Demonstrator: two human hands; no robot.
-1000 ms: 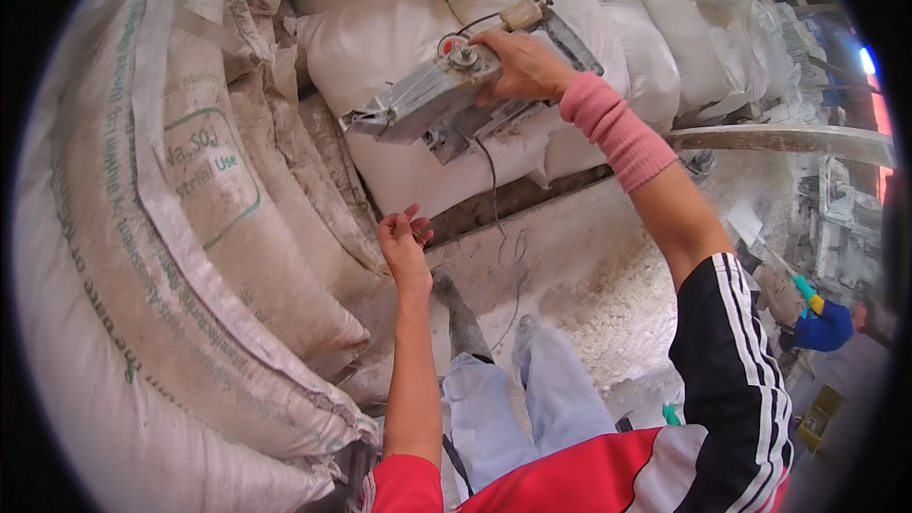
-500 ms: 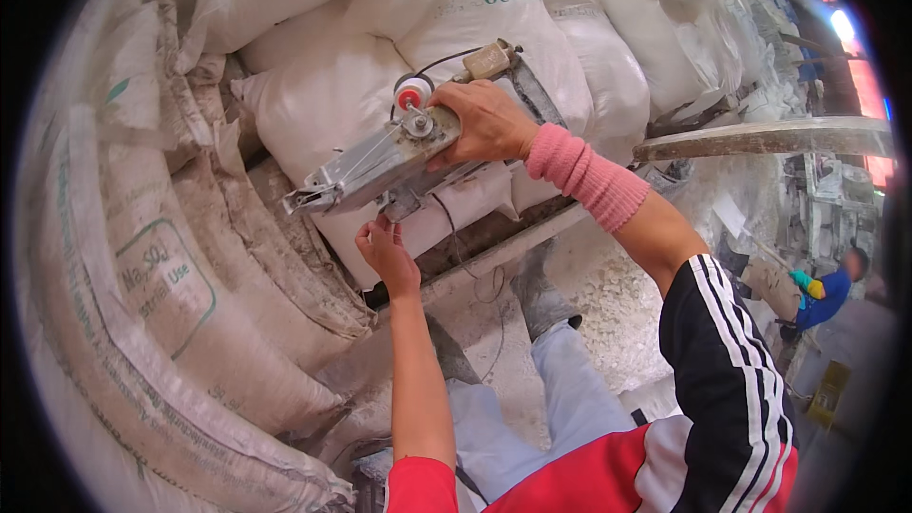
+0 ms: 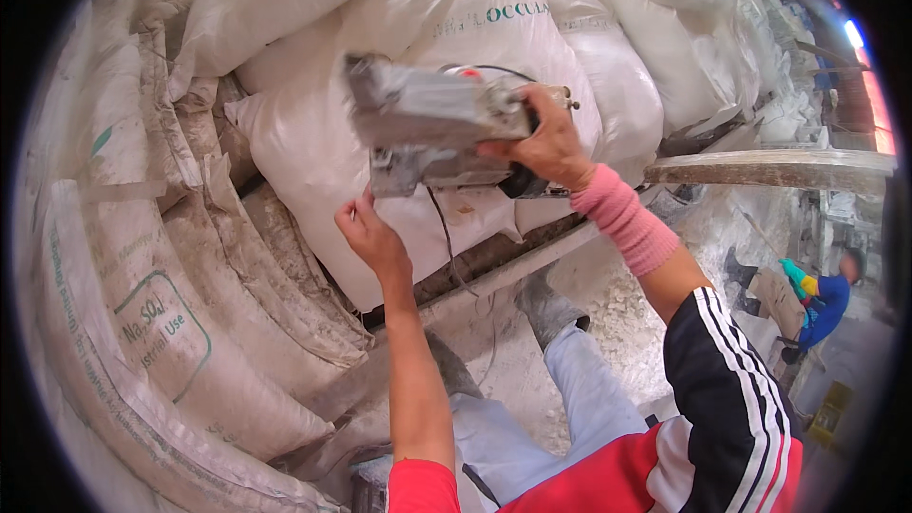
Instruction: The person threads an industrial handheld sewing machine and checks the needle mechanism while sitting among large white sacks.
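Observation:
A grey portable bag-sewing machine (image 3: 427, 109) is held up by my right hand (image 3: 553, 144), its fingers closed around the rear of the body. Motion blurs its front end. A bit of the red and white thread spool shows behind the body, and a dark cord (image 3: 445, 233) hangs below. My left hand (image 3: 376, 236) is just under the machine's lower front part, thumb and fingertips pinched together; whatever is between them is too small to make out. Behind the machine lies a plump white sack (image 3: 309, 123).
More full white sacks (image 3: 627, 85) are piled at the back. Dusty stacked sacks (image 3: 161, 323) fill the left side. A wooden beam (image 3: 769, 167) juts in from the right, above white lumpy material (image 3: 617, 323) on the floor. At far right another person (image 3: 825, 309) in blue holds a long handle.
The sewing machine has swung in my right hand: its front end has risen and turned, hiding most of the spool. My left hand has shifted slightly left and up, still pinched.

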